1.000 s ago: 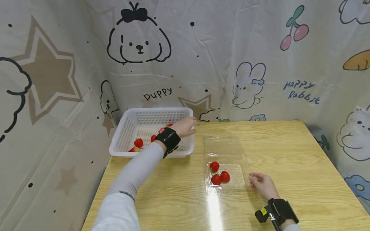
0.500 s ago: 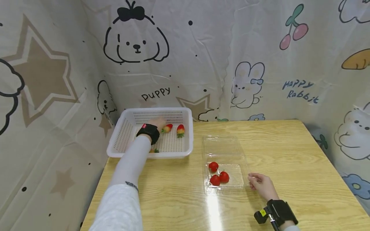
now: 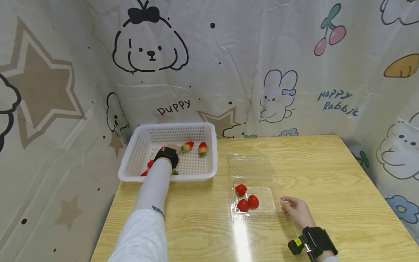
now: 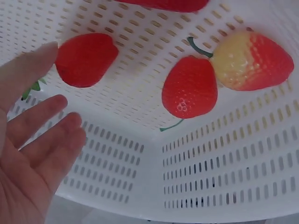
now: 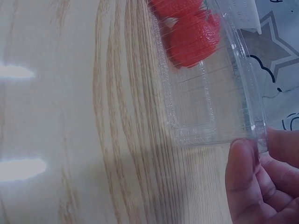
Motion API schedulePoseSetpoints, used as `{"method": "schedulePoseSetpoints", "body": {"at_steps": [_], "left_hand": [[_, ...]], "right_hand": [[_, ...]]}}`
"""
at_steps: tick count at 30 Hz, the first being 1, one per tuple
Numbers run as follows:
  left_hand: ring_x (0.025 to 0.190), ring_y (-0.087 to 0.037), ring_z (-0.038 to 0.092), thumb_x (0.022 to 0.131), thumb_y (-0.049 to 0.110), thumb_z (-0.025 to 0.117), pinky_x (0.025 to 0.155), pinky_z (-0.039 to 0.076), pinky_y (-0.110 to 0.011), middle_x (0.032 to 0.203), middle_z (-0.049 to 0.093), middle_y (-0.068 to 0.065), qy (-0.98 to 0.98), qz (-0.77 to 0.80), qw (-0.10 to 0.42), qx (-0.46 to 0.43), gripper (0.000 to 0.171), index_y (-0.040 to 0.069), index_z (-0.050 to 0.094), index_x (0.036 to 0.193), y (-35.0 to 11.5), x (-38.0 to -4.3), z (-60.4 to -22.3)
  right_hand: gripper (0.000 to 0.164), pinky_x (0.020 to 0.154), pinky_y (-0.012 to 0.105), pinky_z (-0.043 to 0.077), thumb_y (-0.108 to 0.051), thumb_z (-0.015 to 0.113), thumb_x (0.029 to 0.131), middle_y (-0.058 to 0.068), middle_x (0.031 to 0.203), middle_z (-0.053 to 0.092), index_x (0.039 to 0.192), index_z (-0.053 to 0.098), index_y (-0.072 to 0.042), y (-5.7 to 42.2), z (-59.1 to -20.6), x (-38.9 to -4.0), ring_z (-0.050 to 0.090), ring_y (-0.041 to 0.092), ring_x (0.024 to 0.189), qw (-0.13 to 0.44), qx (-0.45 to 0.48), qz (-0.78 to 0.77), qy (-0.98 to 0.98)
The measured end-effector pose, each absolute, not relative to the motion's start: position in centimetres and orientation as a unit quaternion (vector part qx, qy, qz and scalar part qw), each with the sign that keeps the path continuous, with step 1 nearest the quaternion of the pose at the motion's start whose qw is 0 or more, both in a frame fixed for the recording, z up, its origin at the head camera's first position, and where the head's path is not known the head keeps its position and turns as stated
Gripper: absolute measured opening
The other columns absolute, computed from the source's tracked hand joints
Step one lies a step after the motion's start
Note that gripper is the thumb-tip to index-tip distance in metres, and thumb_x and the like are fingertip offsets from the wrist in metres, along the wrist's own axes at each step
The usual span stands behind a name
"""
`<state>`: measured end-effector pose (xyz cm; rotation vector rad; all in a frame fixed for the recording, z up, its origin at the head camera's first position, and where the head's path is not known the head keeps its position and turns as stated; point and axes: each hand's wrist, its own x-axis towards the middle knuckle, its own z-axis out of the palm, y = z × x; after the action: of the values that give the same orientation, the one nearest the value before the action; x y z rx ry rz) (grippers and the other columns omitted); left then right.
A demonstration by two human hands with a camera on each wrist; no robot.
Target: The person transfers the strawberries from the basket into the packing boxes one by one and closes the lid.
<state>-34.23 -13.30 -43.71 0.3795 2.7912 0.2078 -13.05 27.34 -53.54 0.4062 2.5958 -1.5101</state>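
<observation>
My left hand (image 3: 176, 148) reaches down inside a white slotted basket (image 3: 212, 167). In the left wrist view its fingers (image 4: 51, 149) are spread, with the thumb's tip right at the edge of a red fruit (image 4: 86, 60). A red cherry with a thin green stem (image 4: 189, 88) lies beside a yellow-and-red strawberry (image 4: 254, 60) in the basket. At the right, my right hand (image 3: 297, 210) pinches the rim of a clear plastic clamshell box (image 5: 210, 133) between thumb and fingers. Several red cherries (image 3: 253, 201) sit in the box's near half, and its lid lies folded back.
Two strawberries, one at mid-basket (image 3: 187, 146) and one farther right (image 3: 203, 149), lie beyond my left hand. The wooden table (image 3: 314, 167) carries basket and box. A patterned curtain (image 3: 242, 54) hangs behind and at both sides.
My left hand has moved left from above the basket's right side and down among the fruit. The right hand keeps its pinch on the clamshell box.
</observation>
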Motion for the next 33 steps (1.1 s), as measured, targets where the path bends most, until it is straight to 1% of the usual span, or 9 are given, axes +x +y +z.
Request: {"method": "schedulePoseSetpoints", "body": {"at_steps": [4,6,10,17,21,24,28,31,33], "left_hand": [[0.075,-0.022,0.054,0.078,-0.004,0.049,0.061,0.045,-0.030,0.083,0.059,-0.011,0.977,0.013,0.168,0.131,0.017,0.004,0.052,0.062,-13.0,-32.0,-41.4],[0.087,-0.026,0.057,0.080,0.002,0.050,0.066,0.049,-0.038,0.099,0.060,-0.013,0.977,0.022,0.190,0.097,0.010,0.003,0.060,0.080,-13.0,-32.4,-42.1],[0.097,-0.029,0.057,0.082,0.009,0.052,0.068,0.050,-0.045,0.115,0.059,-0.011,0.978,0.015,0.193,0.075,0.023,0.005,0.061,0.102,-13.4,-34.0,-45.0],[0.095,-0.027,0.058,0.063,0.017,0.070,0.055,0.047,-0.045,0.107,0.061,-0.009,0.986,-0.020,0.120,0.114,0.032,0.011,0.065,0.094,-16.4,-41.2,-56.5],[0.095,-0.029,0.058,0.065,0.021,0.075,0.059,0.048,-0.048,0.107,0.061,-0.011,0.977,-0.054,0.156,0.133,0.031,0.009,0.066,0.092,-16.6,-41.9,-57.7],[0.088,-0.028,0.059,0.058,0.020,0.077,0.058,0.049,-0.046,0.098,0.063,-0.011,0.979,-0.055,0.128,0.152,0.029,0.009,0.065,0.082,-16.8,-42.0,-58.4],[0.087,-0.027,0.059,0.057,0.017,0.075,0.057,0.049,-0.044,0.096,0.062,-0.011,0.981,-0.037,0.120,0.150,0.027,0.009,0.063,0.080,-15.9,-39.8,-54.9],[0.090,-0.027,0.058,0.074,0.010,0.064,0.063,0.049,-0.042,0.099,0.060,-0.012,0.979,-0.008,0.158,0.127,0.015,0.003,0.061,0.087,-14.1,-35.8,-48.0],[0.075,-0.023,0.054,0.082,0.003,0.051,0.061,0.046,-0.034,0.083,0.057,-0.011,0.978,0.041,0.168,0.115,0.010,0.002,0.055,0.072,-13.0,-33.6,-44.1]], "right_hand": [[0.034,0.060,0.027,0.052,-0.009,0.054,0.090,0.011,0.078,0.063,0.116,0.054,0.013,27.2,-53.5,-13.1,0.062,0.019,0.068,0.055,0.134,-0.498,0.855],[0.034,0.060,0.027,0.052,-0.009,0.054,0.090,0.011,0.078,0.063,0.116,0.054,0.013,27.2,-53.5,-13.0,0.062,0.018,0.068,0.055,0.134,-0.499,0.855],[0.034,0.060,0.028,0.052,-0.010,0.054,0.090,0.012,0.079,0.064,0.116,0.054,0.013,27.2,-53.5,-12.9,0.062,0.017,0.067,0.057,0.133,-0.500,0.854],[0.036,0.060,0.028,0.052,-0.010,0.055,0.090,0.012,0.079,0.064,0.116,0.053,0.014,27.2,-53.6,-12.8,0.062,0.018,0.067,0.059,0.129,-0.503,0.853],[0.035,0.059,0.028,0.052,-0.010,0.056,0.090,0.012,0.078,0.063,0.116,0.053,0.014,27.1,-53.7,-12.8,0.062,0.019,0.067,0.059,0.131,-0.505,0.851],[0.035,0.059,0.027,0.052,-0.010,0.056,0.090,0.012,0.078,0.063,0.116,0.053,0.014,27.1,-53.7,-12.8,0.061,0.018,0.067,0.059,0.131,-0.507,0.850],[0.035,0.060,0.028,0.052,-0.010,0.056,0.090,0.011,0.078,0.063,0.116,0.053,0.013,27.1,-53.6,-12.9,0.061,0.017,0.067,0.061,0.127,-0.508,0.850],[0.035,0.060,0.028,0.052,-0.010,0.055,0.090,0.011,0.079,0.063,0.116,0.053,0.013,27.1,-53.5,-12.9,0.062,0.018,0.068,0.061,0.126,-0.505,0.852],[0.035,0.060,0.028,0.052,-0.010,0.055,0.091,0.012,0.079,0.063,0.116,0.053,0.013,27.1,-53.4,-12.9,0.062,0.019,0.068,0.061,0.126,-0.503,0.853]]}}
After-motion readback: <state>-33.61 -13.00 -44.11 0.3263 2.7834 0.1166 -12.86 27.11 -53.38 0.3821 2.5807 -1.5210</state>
